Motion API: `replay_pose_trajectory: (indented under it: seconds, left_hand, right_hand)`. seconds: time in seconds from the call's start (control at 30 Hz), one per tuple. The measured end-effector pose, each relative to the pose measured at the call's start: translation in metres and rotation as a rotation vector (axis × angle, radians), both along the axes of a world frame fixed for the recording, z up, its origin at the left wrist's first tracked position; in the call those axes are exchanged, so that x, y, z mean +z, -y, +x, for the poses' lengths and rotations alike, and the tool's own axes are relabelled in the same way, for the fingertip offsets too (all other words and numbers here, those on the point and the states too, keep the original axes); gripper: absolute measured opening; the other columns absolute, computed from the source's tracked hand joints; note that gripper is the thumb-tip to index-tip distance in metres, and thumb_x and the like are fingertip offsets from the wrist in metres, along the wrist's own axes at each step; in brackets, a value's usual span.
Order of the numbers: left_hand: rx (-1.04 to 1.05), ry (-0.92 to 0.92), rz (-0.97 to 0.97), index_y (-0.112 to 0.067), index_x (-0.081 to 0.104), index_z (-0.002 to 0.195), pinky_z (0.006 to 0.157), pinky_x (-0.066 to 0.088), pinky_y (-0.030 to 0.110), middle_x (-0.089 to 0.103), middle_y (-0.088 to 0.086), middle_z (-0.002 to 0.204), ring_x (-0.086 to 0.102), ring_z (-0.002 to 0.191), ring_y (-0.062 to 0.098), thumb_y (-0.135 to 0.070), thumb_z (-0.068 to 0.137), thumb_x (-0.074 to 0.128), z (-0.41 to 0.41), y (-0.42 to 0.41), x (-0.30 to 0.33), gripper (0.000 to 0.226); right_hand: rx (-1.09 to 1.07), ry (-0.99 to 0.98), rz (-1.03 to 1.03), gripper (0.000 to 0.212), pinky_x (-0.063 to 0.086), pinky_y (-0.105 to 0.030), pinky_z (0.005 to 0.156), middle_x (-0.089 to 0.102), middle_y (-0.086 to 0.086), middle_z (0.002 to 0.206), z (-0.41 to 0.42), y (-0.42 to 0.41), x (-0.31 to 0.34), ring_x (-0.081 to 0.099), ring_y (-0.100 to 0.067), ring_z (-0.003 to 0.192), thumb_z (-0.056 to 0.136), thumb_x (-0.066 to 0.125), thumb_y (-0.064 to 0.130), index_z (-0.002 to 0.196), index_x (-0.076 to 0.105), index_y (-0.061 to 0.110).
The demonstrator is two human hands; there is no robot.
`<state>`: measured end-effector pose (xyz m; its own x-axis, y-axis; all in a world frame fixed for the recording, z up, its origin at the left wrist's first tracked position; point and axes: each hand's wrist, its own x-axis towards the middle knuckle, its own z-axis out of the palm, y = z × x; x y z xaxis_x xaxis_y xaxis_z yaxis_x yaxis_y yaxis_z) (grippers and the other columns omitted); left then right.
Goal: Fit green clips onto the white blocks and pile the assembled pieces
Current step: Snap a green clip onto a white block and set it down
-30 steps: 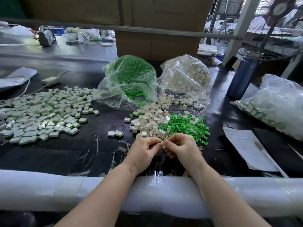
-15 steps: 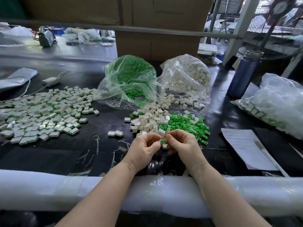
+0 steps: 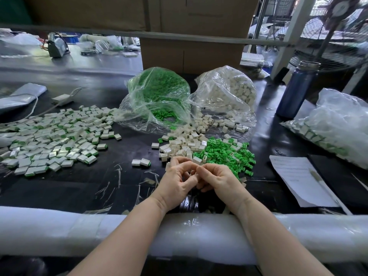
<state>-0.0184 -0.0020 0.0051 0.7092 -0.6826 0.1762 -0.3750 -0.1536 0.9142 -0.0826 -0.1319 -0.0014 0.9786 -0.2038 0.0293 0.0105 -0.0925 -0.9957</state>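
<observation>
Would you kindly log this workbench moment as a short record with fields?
left hand: fingers curled, meeting the right hand at the fingertips
right hand: fingers curled; the piece between the hands is hidden
loose white blocks: heap just beyond the hands
loose green clips: heap right of the blocks
finished pile: spread at far left
stray pair: two pieces between pile and hands
bags: green clip bag, white block bag
bottle: upright, far right

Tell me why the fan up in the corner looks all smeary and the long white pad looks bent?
Head view: the fan is blurred, probably spinning; the wide-angle lens bows the white pad along the table edge; glare shines on the plastic bags.
</observation>
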Motion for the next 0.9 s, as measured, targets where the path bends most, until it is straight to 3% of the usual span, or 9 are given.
replay_pose_trajectory:
  seconds: [0.07, 0.3, 0.5, 0.73, 0.9]
  left_hand:
    - [-0.001, 0.016, 0.015, -0.024, 0.063, 0.086, 0.088, 0.044, 0.020, 0.041, 0.007, 0.117, 0.046, 0.090, 0.013, -0.004, 0.086, 0.059, -0.0005, 0.0001, 0.0002, 0.020]
    - [-0.014, 0.031, 0.006, -0.023, 0.062, 0.086, 0.081, 0.036, 0.001, 0.040, 0.003, 0.113, 0.046, 0.092, 0.004, 0.001, 0.084, 0.056, -0.0007, 0.0013, -0.0021, 0.025]
    - [-0.032, 0.097, 0.049, -0.026, 0.058, 0.084, 0.075, 0.031, -0.005, 0.038, -0.006, 0.105, 0.041, 0.075, -0.018, 0.001, 0.084, 0.054, -0.0010, 0.0029, -0.0048, 0.027]
    - [-0.036, 0.122, 0.075, -0.029, 0.055, 0.080, 0.078, 0.033, -0.003, 0.037, -0.005, 0.106, 0.043, 0.082, -0.003, -0.001, 0.084, 0.054, 0.0002, 0.0052, -0.0075, 0.028]
    - [-0.047, 0.131, 0.092, -0.021, 0.057, 0.087, 0.090, 0.038, 0.010, 0.036, -0.002, 0.108, 0.044, 0.094, -0.002, -0.002, 0.085, 0.052, 0.0015, 0.0055, -0.0091, 0.019]
  right_hand:
    - [0.009, -0.004, 0.015, 0.014, 0.048, -0.016, 0.055, 0.064, 0.007, 0.060, 0.0000, 0.0001, -0.0010, 0.060, -0.003, 0.059, 0.091, 0.054, 0.020, 0.081, 0.062, 0.015]
    - [0.038, 0.010, -0.032, 0.016, 0.046, -0.015, 0.056, 0.059, 0.001, 0.068, -0.0016, -0.0027, 0.0017, 0.055, -0.004, 0.060, 0.094, 0.050, 0.012, 0.084, 0.063, 0.013]
    - [0.018, 0.013, -0.062, 0.018, 0.043, -0.017, 0.053, 0.052, -0.010, 0.068, -0.0029, -0.0046, 0.0048, 0.048, -0.009, 0.058, 0.094, 0.049, 0.009, 0.082, 0.062, 0.007]
    - [-0.011, -0.004, -0.080, 0.019, 0.041, -0.018, 0.051, 0.053, -0.013, 0.071, -0.0027, -0.0037, 0.0036, 0.046, -0.010, 0.057, 0.094, 0.049, 0.008, 0.088, 0.065, 0.000]
    - [-0.019, -0.009, -0.087, 0.022, 0.040, -0.017, 0.049, 0.054, -0.014, 0.071, -0.0028, -0.0031, 0.0025, 0.046, -0.007, 0.053, 0.094, 0.049, 0.008, 0.090, 0.065, -0.006]
